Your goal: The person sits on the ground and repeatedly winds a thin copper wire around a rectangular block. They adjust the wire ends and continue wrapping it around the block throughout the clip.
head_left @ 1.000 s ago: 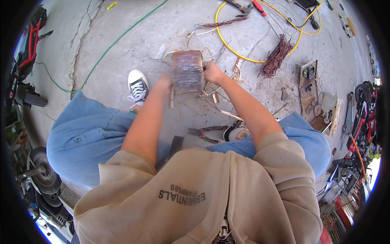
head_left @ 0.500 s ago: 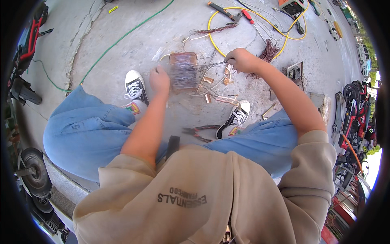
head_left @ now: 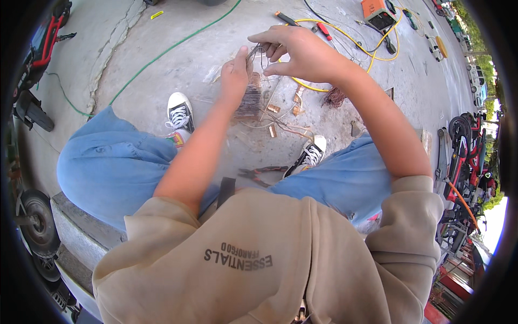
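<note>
A coil of dark, thin wire wound on a brownish block lies on the floor between my feet, partly behind my left hand. That hand is closed on a bundle of loose wires rising above the coil. My right hand is raised just beside the bundle, index finger stretched out, thumb apart and the other fingers bent by the wires. Small copper pieces and pale leads lie right of the coil. Dark-and-red pliers rest near my right shoe.
A yellow hose, hammer, red-handled screwdriver and orange machine lie at the upper right, with a reddish wire bundle nearer. A green cord crosses the left floor. Scooters and wheels stand along both sides.
Both hands have moved up. My left hand has come to the wires over the coil; my right hand first drew wires rightward, then swung up and back left, its fingers spreading.
</note>
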### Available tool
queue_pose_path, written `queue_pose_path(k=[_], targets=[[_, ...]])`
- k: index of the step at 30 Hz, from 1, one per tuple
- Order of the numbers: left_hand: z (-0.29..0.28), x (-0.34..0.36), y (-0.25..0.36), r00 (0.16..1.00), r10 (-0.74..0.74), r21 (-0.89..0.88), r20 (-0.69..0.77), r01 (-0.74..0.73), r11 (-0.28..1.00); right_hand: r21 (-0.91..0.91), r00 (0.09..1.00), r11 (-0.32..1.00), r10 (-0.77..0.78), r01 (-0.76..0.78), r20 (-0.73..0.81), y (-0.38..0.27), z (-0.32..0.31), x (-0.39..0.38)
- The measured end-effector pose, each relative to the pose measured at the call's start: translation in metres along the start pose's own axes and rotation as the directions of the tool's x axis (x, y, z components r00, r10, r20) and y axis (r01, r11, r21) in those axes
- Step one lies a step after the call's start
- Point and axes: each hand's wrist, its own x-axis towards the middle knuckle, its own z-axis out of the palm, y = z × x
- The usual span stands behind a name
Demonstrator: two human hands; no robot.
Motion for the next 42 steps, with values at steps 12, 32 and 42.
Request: queue_pose_path(k=[12, 32, 42], targets=[[-0.007, -0.017, 0.006, 0.987, 0.148, 0.204, -0.062, -0.133, 0.97, 0.286, 0.836, 0.787, 0.529, -0.547, 0.146, -0.006, 0.005, 0.01], [-0.017, -0.005, 0.021, 0.997, 0.001, 0.236, 0.078, -0.019, 0.972, -0.32, 0.997, 0.947, 0.021, 0.005, 0.078, 0.023, 0.001, -0.018], [-0.019, -0.007, 0.009, 0.981, 0.196, 0.518, 0.015, -0.175, 0.837, 0.344, 0.865, 0.793, 0.471, -0.502, 0.176, 0.007, 0.016, -0.018]])
